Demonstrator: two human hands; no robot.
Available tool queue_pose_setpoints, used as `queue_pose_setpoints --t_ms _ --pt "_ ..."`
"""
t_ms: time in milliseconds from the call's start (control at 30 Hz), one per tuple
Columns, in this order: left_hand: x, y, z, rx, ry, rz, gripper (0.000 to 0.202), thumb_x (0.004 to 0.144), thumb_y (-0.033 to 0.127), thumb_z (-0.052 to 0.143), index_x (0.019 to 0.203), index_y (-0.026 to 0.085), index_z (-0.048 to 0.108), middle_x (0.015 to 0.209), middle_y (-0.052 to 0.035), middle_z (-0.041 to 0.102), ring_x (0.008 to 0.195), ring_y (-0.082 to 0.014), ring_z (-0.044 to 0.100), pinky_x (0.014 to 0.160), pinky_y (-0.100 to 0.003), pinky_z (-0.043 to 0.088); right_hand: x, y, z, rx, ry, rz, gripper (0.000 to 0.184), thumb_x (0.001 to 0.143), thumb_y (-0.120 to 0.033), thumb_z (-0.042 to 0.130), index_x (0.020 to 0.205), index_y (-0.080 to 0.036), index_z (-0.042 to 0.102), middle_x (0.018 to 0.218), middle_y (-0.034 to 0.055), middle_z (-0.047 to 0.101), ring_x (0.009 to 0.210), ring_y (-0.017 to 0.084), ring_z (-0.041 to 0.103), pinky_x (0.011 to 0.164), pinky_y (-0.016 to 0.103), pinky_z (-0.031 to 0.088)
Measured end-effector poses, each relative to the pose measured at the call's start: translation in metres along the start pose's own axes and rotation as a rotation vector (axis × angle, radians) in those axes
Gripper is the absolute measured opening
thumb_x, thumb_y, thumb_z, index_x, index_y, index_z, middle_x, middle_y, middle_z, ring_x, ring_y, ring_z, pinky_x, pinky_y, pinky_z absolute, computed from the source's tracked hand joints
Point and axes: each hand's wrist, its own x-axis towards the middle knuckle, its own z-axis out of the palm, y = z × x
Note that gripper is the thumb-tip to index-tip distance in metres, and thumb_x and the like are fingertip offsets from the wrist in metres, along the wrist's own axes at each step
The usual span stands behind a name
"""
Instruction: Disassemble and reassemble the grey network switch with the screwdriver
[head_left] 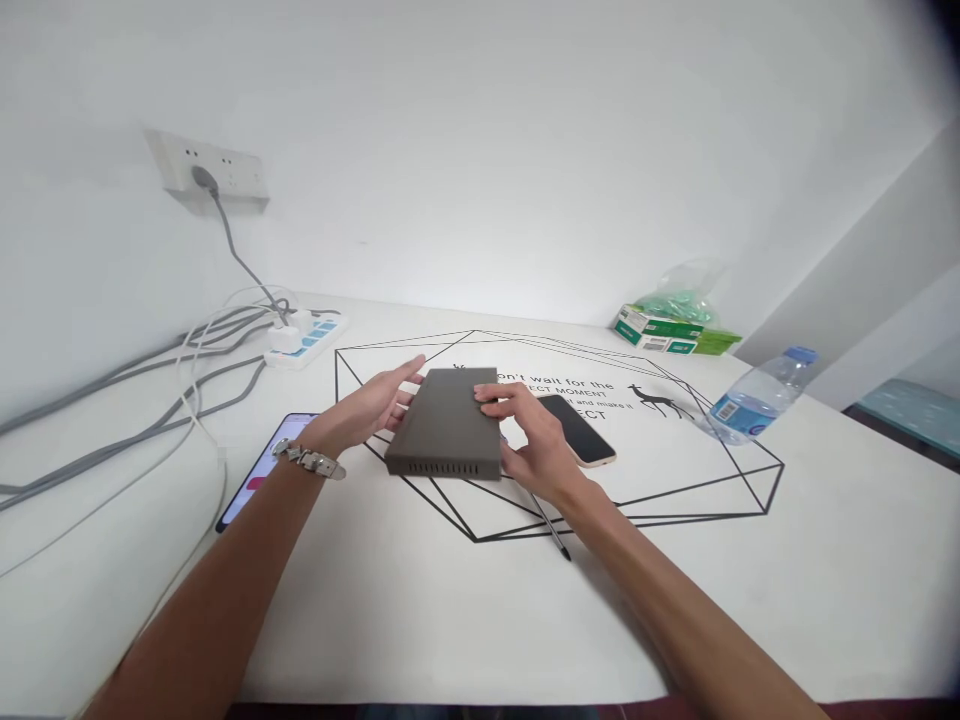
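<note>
A flat dark grey-brown box with a row of vent slots (450, 425) is held between my hands, its slotted side facing me. My right hand (536, 440) grips the box's right edge, fingers on top and thumb lower at the side. At the left edge, my left hand (371, 405) supports it with the fingers, whose tips are partly hidden by the box; the thumb is raised off it. A bracelet is on my left wrist. Beside my right hand lies a phone with a dark screen (581, 432). A pen (551, 528) lies below that hand.
A lit phone (259, 475) lies under my left forearm. Grey and white cables run from a power strip (300, 340) and a wall socket (217, 170). At the right stand a water bottle (757, 400), green-white boxes (656, 328) and a plastic bag (679, 290). The white table (375, 610) has printed black lines.
</note>
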Motion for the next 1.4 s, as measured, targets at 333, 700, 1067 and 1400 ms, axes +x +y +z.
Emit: queue_pose_setpoints --t_ms 333,700,1067,1400 --pt "-0.001 0.0 0.005 -0.057 -0.027 0.163 0.082 0.088 0.05 0.069 0.153 0.032 0.023 0.124 -0.0122 0.064 0.07 -0.0159 0.07 0.058 -0.029 0.06 0.007 0.021 -0.01 0.571 -0.129 0.879 0.048 0.094 -0.048 0.052 0.134 -0.022 0.05 0.115 0.013 0.067 0.085 0.02 0.069 0.069 0.034 0.059" --pt "-0.003 0.001 -0.013 -0.023 -0.054 0.184 0.076 0.085 0.05 0.071 0.147 0.032 0.029 0.126 -0.0136 0.063 0.07 -0.0165 0.07 0.06 -0.032 0.061 0.014 0.022 -0.038 0.764 -0.164 1.031 0.036 0.075 -0.04 0.083 0.093 -0.016 0.064 0.071 -0.0008 0.06 0.051 0.008 0.055 0.046 0.02 0.051" --pt "-0.004 -0.006 -0.012 0.152 -0.222 -0.064 0.074 0.085 0.051 0.068 0.144 0.025 0.033 0.096 -0.0092 0.072 0.075 -0.025 0.074 0.066 -0.037 0.063 0.017 0.009 -0.055 0.121 0.364 0.494 0.049 0.078 -0.044 0.077 0.12 -0.025 0.063 0.098 0.0054 0.07 0.08 0.021 0.067 0.062 0.033 0.057" --pt "-0.005 -0.011 -0.003 0.463 -0.203 -0.218 0.078 0.079 0.044 0.072 0.139 0.016 0.032 0.064 -0.0084 0.073 0.065 -0.0331 0.075 0.058 -0.039 0.062 0.08 0.012 0.011 -0.565 -0.255 0.254 0.02 0.088 -0.027 0.063 0.108 -0.024 0.062 0.107 0.0057 0.071 0.089 0.024 0.066 0.072 0.032 0.044"
